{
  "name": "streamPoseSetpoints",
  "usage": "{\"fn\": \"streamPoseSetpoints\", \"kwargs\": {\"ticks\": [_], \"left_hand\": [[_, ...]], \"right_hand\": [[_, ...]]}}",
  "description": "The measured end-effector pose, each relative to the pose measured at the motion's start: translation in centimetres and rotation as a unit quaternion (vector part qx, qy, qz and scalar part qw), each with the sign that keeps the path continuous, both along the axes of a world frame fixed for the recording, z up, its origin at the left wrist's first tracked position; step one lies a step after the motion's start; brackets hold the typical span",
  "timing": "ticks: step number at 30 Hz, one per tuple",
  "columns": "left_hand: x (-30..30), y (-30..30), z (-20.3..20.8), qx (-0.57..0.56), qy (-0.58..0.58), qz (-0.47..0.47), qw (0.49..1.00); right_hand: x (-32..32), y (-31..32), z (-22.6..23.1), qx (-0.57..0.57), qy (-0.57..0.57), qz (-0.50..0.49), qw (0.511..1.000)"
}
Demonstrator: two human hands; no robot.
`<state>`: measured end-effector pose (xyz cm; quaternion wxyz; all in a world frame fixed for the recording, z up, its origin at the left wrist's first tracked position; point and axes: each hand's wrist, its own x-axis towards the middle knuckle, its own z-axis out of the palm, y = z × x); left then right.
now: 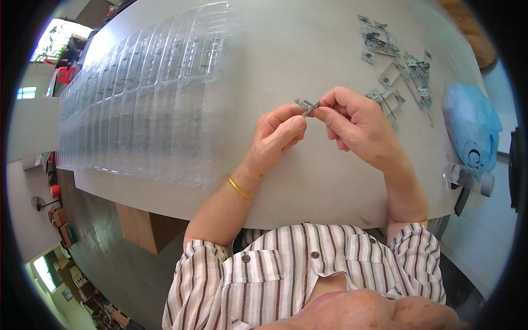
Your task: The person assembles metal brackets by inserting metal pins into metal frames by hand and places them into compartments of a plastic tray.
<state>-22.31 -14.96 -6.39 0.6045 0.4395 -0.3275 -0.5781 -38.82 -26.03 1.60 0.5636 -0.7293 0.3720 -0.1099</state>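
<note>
Over the middle of the table, my left hand (279, 132) and my right hand (356, 122) come close together, both closed on one small metal bracket (308, 106). The left thumb and forefinger pinch its left side, and the right thumb and forefinger grip its right end. Much of the part is hidden behind the fingers, so its full shape cannot be told. To the right of my hands lies a loose heap of similar small metal brackets (419, 77), with several more pieces (378, 41) farther back.
Clear plastic compartment trays (157, 93), apparently stacked, cover the table's left side. At the right edge lie a blue plastic bag (472, 124) and a clear bottle (467, 179) on its side. A cardboard box (146, 226) stands below the pale table's front edge (308, 217).
</note>
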Motion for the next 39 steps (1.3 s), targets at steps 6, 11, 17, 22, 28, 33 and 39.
{"fn": "streamPoseSetpoints", "kwargs": {"ticks": [6, 11, 17, 22, 28, 33, 39], "left_hand": [[-0.1, -0.2, 0.3, -0.004, -0.033, -0.002, 0.999], [0.1, 0.0, 0.2, -0.014, -0.039, -0.01, 0.999], [-0.2, 0.0, 0.5, -0.026, -0.101, -0.007, 0.995], [-0.6, 0.0, -0.6, -0.059, -0.174, -0.028, 0.983], [-1.3, -0.6, -0.2, -0.105, -0.212, 0.031, 0.971], [-0.9, -0.8, -0.3, -0.13, -0.316, 0.1, 0.935], [-0.4, -0.5, -0.6, -0.132, -0.268, 0.085, 0.95]], "right_hand": [[-0.2, -0.2, -0.3, 0.076, -0.031, -0.021, 0.996], [-1.4, -1.6, -0.4, -0.068, 0.01, 0.066, 0.995], [-1.4, -2.2, -0.1, -0.067, -0.065, 0.0, 0.996], [-0.8, -1.5, -0.3, 0.005, -0.133, 0.023, 0.991], [-0.7, -1.0, -0.9, -0.034, -0.165, 0.026, 0.985], [-0.8, -0.2, -0.5, -0.167, -0.151, 0.016, 0.974], [-0.8, 0.7, 0.0, -0.238, -0.093, 0.058, 0.965]]}}
